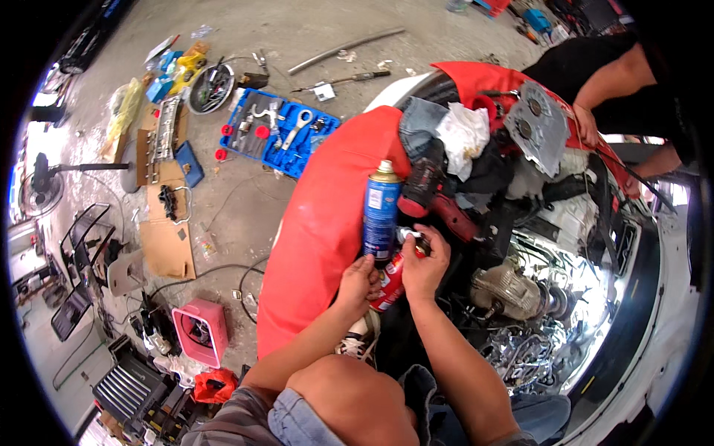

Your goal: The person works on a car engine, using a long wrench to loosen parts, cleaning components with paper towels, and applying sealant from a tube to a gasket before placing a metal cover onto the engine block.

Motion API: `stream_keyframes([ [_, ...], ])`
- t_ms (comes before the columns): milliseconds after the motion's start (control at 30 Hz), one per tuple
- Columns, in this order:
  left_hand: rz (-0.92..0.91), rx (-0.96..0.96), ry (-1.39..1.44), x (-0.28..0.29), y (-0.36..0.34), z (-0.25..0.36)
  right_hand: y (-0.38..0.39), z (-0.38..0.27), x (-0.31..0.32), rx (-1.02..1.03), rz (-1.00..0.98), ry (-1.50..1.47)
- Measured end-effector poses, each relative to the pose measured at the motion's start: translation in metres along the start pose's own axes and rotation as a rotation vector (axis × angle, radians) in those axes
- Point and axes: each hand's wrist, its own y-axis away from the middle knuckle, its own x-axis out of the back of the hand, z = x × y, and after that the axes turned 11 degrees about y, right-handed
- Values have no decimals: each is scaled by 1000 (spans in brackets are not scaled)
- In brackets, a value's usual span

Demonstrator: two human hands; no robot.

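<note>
A red spray can (388, 285) lies tilted between my two hands, in front of my raised knee. My left hand (358, 282) is closed around its lower end. At the can's top, the fingers of my right hand (427, 264) pinch around the white nozzle piece (405, 235). Just beyond my left hand, a blue aerosol can (381, 212) stands on the edge of the red fender cover (320, 223). Close to its right lies a black and red power tool (424, 182), partly covered by dark cloth.
An engine bay (520, 297) with exposed metal parts opens on my right. A co-worker's hand (585, 125) rests near a grey metal cover (537, 126). On the floor at left are a blue tool case (279, 134), a metal bowl (211, 88), cardboard (167, 245) and a pink bin (201, 331).
</note>
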Motion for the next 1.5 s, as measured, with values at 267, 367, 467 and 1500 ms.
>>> stream_keyframes([
  [267,137,-121,-226,-13,27,1,-19,-8,63,-184,-204,-677],
  [367,85,-258,-450,-30,45,15,-34,-19,106,-208,-416,-821],
  [467,-306,-309,-515,-70,43,36,-53,-21,153,-223,-541,-888],
  [1500,-926,134,-1723,-305,69,-626,162,519,548,-524,-226,-1024],
])
